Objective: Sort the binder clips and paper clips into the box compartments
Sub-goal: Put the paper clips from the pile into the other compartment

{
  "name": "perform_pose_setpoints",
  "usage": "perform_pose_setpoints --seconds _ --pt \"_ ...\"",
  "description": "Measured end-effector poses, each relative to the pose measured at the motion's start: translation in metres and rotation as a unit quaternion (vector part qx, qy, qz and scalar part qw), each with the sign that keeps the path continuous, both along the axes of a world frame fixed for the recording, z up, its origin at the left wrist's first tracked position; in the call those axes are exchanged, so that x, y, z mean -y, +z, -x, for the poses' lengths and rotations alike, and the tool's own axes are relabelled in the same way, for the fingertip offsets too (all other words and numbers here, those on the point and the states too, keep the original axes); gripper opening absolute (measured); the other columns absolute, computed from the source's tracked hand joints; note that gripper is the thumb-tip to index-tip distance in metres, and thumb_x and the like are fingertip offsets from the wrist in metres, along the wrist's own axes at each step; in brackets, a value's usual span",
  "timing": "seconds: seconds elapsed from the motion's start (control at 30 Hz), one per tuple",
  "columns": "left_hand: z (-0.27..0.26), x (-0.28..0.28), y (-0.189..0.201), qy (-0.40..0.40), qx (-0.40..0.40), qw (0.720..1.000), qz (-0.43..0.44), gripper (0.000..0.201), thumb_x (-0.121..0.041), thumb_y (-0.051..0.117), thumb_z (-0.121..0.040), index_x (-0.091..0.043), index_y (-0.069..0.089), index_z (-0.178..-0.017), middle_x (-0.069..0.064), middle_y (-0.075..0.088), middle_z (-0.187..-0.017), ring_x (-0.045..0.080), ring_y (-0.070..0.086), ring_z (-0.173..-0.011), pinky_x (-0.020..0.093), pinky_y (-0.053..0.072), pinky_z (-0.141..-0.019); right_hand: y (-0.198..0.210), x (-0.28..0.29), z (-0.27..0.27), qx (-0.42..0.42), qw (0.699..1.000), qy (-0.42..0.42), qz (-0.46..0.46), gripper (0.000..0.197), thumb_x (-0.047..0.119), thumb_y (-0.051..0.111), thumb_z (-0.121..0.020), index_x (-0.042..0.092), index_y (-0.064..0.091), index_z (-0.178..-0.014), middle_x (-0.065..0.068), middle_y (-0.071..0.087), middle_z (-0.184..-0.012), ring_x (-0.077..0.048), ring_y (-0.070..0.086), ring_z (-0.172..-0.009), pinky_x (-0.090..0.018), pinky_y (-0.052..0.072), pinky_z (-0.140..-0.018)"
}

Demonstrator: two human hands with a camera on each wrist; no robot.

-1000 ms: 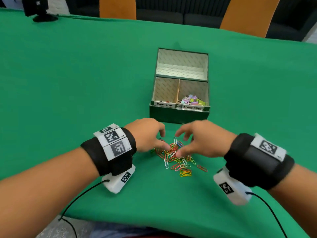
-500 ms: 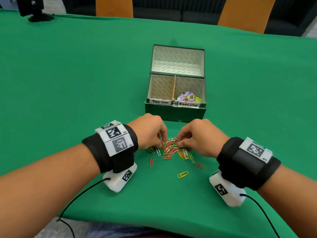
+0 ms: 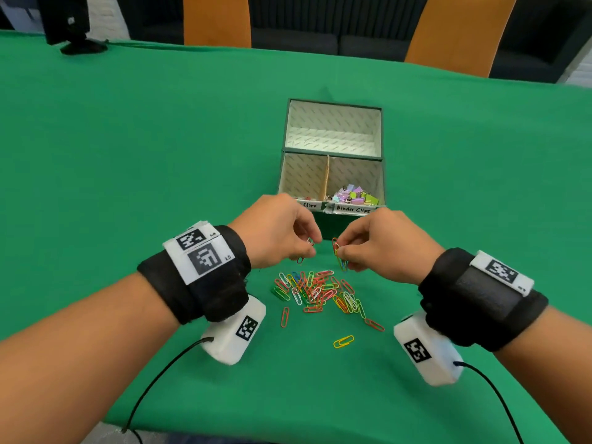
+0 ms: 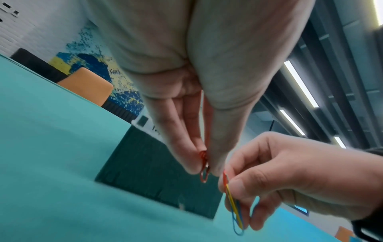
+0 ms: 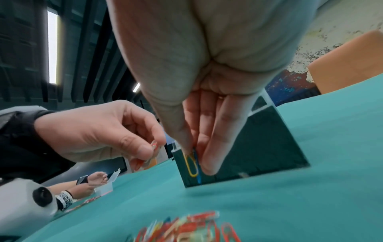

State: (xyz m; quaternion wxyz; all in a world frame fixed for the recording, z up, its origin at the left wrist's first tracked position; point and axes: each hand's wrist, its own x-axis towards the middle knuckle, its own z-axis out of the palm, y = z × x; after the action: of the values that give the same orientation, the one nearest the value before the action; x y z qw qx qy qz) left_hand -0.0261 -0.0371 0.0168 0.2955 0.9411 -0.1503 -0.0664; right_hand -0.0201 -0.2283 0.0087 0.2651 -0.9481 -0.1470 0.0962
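A pile of coloured paper clips (image 3: 317, 291) lies on the green table. Just beyond it stands the dark green box (image 3: 333, 174); its right front compartment holds pastel binder clips (image 3: 355, 197). My left hand (image 3: 309, 249) hovers above the pile and pinches a few red paper clips (image 4: 204, 170). My right hand (image 3: 339, 254) hovers beside it, pinching yellow, blue and red paper clips (image 4: 235, 208), seen also in the right wrist view as paper clips (image 5: 193, 165). Both hands are just in front of the box, close to each other.
Single paper clips lie apart from the pile: an orange one (image 3: 284, 316) and a yellow one (image 3: 343, 341). The box's back compartment (image 3: 333, 129) looks empty. Orange chair backs (image 3: 217, 20) stand past the table's far edge. Another person's hands (image 5: 91, 181) work further along the table.
Both hands have lifted off the pile, each taking up a few paper clips, and moved slightly toward the box. The pile is left spread on the cloth.
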Motion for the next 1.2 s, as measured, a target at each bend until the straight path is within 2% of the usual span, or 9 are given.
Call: perform_pose_setpoints --seconds 0.2,0.37,0.47,0.53,0.63,0.8,0.93,1.1,1.2 --pt "-0.053 -0.012 0.038 0.081 0.091 0.989 0.087 0.012 -0.018 0.084 -0.069 -0.022 0.074 -0.076 -0.004 0.07 -0.07 0.009 0.063 -0.064 0.024 0.051 -0.067 0.035 -0.008 -0.025 0.025 0.998 -0.023 -0.054 0.008 0.016 0.069 -0.079 0.016 0.074 -0.073 -0.003 0.073 -0.061 -0.013 0.071 -0.056 -0.029 0.06 -0.066" --pt "-0.08 -0.009 0.03 0.111 0.101 0.989 0.011 0.009 -0.029 0.081 -0.073 -0.025 0.076 -0.08 -0.013 0.069 -0.073 0.009 0.067 -0.078 0.032 0.055 -0.082 0.047 -0.018 -0.035 0.085 0.983 -0.073 -0.145 0.011 0.018 0.07 -0.081 0.021 0.072 -0.071 0.002 0.071 -0.062 -0.014 0.071 -0.057 -0.026 0.057 -0.059" --pt "-0.077 -0.009 0.018 0.091 0.067 0.992 -0.054 0.014 -0.036 0.072 -0.082 -0.023 0.078 -0.085 -0.008 0.074 -0.084 0.012 0.066 -0.08 0.031 0.055 -0.08 0.05 -0.022 -0.04 0.145 0.968 -0.09 -0.183 0.009 0.019 0.071 -0.08 0.023 0.072 -0.071 0.003 0.072 -0.063 -0.016 0.071 -0.06 -0.033 0.06 -0.064" --pt "-0.074 -0.011 0.016 0.095 0.069 0.992 -0.039 0.021 -0.037 0.066 -0.087 -0.02 0.078 -0.086 -0.001 0.075 -0.087 0.017 0.066 -0.08 0.03 0.053 -0.075 0.053 -0.025 -0.044 0.164 0.963 -0.089 -0.192 0.008 0.019 0.07 -0.08 0.023 0.074 -0.075 0.006 0.07 -0.062 -0.01 0.068 -0.055 -0.031 0.059 -0.061" --pt "-0.064 -0.015 0.021 0.108 0.102 0.989 0.0 0.02 -0.035 0.063 -0.089 -0.022 0.077 -0.09 0.0 0.075 -0.092 0.017 0.066 -0.088 0.03 0.051 -0.083 0.06 -0.036 -0.052 0.194 0.962 -0.076 -0.174 0.006 0.022 0.07 -0.081 0.022 0.076 -0.081 0.01 0.069 -0.065 0.003 0.059 -0.052 -0.022 0.052 -0.062" --pt "-0.043 -0.025 0.021 0.104 0.138 0.985 0.005 0.014 -0.026 0.061 -0.086 -0.027 0.075 -0.091 -0.006 0.073 -0.091 0.014 0.063 -0.086 0.026 0.048 -0.082 0.048 -0.056 -0.073 0.19 0.973 -0.066 -0.109 0.01 0.023 0.068 -0.085 0.021 0.077 -0.09 0.007 0.071 -0.082 -0.009 0.066 -0.08 -0.023 0.052 -0.079" --pt "-0.028 -0.024 0.011 0.08 0.099 0.992 -0.016 0.013 -0.025 0.061 -0.083 -0.031 0.072 -0.084 -0.01 0.071 -0.082 0.009 0.057 -0.069 0.025 0.048 -0.075 0.024 -0.056 -0.08 0.103 0.994 -0.034 0.03 0.009 0.027 0.072 -0.083 0.027 0.077 -0.09 0.003 0.075 -0.092 -0.014 0.067 -0.084 -0.033 0.055 -0.084" --pt "-0.014 -0.019 -0.004 0.02 0.027 0.996 -0.08 0.009 -0.03 0.063 -0.084 -0.032 0.071 -0.088 -0.01 0.07 -0.085 0.012 0.062 -0.08 0.028 0.051 -0.078 0.035 -0.04 -0.056 0.182 0.981 -0.036 -0.051 0.012 0.026 0.07 -0.086 0.022 0.078 -0.095 0.004 0.075 -0.092 -0.009 0.066 -0.085 -0.028 0.053 -0.087" --pt "-0.003 -0.018 -0.014 -0.023 -0.022 0.991 -0.13 0.02 -0.045 0.069 -0.08 -0.031 0.069 -0.095 -0.009 0.069 -0.09 0.014 0.061 -0.081 0.029 0.05 -0.078 0.036 -0.027 -0.024 0.153 0.988 -0.002 -0.021 0.014 0.033 0.069 -0.086 0.023 0.078 -0.091 0.005 0.074 -0.083 -0.01 0.066 -0.08 -0.023 0.05 -0.078"
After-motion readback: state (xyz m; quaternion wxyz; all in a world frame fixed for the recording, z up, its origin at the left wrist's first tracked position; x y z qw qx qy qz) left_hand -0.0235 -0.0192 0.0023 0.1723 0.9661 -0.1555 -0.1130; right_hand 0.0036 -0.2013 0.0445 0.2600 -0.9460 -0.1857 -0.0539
